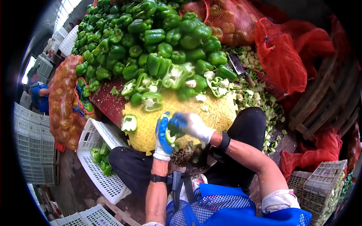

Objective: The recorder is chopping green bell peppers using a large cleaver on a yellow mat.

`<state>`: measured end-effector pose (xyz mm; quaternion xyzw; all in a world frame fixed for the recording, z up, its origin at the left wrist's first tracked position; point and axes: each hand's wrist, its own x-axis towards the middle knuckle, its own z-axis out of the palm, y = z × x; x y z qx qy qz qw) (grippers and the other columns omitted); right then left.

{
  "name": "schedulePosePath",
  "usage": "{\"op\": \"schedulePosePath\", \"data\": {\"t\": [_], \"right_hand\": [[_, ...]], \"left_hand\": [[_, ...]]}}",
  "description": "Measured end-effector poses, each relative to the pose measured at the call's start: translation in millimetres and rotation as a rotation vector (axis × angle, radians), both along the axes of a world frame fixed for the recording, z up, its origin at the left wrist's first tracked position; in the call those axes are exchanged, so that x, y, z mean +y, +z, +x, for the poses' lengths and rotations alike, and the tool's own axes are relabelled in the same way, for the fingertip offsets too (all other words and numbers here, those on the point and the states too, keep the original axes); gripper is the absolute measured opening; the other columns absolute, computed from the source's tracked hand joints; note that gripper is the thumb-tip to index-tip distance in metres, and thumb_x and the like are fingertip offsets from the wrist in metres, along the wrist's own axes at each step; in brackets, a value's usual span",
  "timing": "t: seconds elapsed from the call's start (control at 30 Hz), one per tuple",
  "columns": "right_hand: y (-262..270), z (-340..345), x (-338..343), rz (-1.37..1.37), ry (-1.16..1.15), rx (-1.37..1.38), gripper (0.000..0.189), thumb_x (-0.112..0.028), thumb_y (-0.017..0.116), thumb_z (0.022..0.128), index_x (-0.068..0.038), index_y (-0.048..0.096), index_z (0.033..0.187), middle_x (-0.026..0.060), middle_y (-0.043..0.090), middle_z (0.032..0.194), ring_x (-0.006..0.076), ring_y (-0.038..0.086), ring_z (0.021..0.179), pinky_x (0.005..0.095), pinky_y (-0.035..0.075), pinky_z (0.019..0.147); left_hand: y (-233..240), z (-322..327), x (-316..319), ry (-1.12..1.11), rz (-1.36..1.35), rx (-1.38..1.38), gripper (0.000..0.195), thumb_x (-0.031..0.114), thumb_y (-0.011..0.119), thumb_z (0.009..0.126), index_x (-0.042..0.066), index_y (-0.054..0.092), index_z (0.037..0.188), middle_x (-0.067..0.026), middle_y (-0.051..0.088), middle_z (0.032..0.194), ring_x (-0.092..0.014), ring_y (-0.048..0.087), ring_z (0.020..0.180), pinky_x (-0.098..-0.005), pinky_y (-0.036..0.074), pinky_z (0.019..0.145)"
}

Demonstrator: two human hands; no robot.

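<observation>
My left hand (163, 138), in a white glove with blue coating, grips a cut green bell pepper (170, 137) with its pale inside partly showing. My right hand (195, 126), gloved alike, is at the pepper's upper right; motion blurs its curled blue fingers, and whether they grip anything is unclear. Below both hands lies a yellow, crumb-covered mat (209, 113). A cut pepper piece (129, 123) rests at its left edge. Along the mat's far side lie several opened halves (174, 76) with white seed cores, in front of a large heap of whole green bell peppers (135, 36).
A tilted white crate (99, 180) holding pepper pieces stands left of my knee. A cleaver (239, 66) lies among pepper cores (254, 104) at the right. Filled mesh sacks (65, 104), red netting (280, 53) and a wooden pallet (314, 90) surround the heap. Another person (39, 94) is far left.
</observation>
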<state>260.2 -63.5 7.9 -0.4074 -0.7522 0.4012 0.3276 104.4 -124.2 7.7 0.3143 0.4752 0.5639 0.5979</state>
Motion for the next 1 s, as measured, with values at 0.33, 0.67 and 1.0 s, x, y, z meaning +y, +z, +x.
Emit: {"op": "schedulePosePath", "data": {"t": [0.33,0.67,1.0], "right_hand": [[17.0,6.5,10.2,0.438,0.171,-0.421,0.048,-0.030,0.079,0.079,-0.005,0.052,0.110,0.0132,0.063,0.083,0.0330,0.066,0.073,0.0412,0.051,0.064],[8.3,46.7,49.6,0.194,-0.236,-0.329,0.041,-0.001,0.057,0.089,-0.005,0.050,0.129,0.0178,0.068,0.088,0.0299,0.069,0.070,0.0390,0.054,0.056],[7.0,-2.9,36.4,0.216,-0.020,-0.320,0.040,-0.015,0.063,0.089,-0.001,0.052,0.125,0.0243,0.062,0.105,0.0392,0.066,0.085,0.0471,0.055,0.072]], "left_hand": [[-14.0,9.9,6.0,-0.033,-0.019,-0.295,0.044,0.041,0.045,0.103,0.009,0.054,0.133,-0.0110,0.060,0.122,-0.025,0.062,0.110,-0.0444,0.056,0.089],[11.2,-19.9,3.0,0.220,0.084,0.083,0.059,0.019,0.066,0.092,0.010,0.042,0.145,-0.0137,0.052,0.132,-0.026,0.059,0.115,-0.0386,0.054,0.096],[68.4,-95.9,-39.7,0.595,0.251,0.409,0.052,0.020,0.070,0.094,0.006,0.050,0.140,-0.0068,0.057,0.123,-0.014,0.059,0.102,-0.0282,0.053,0.088]]}}
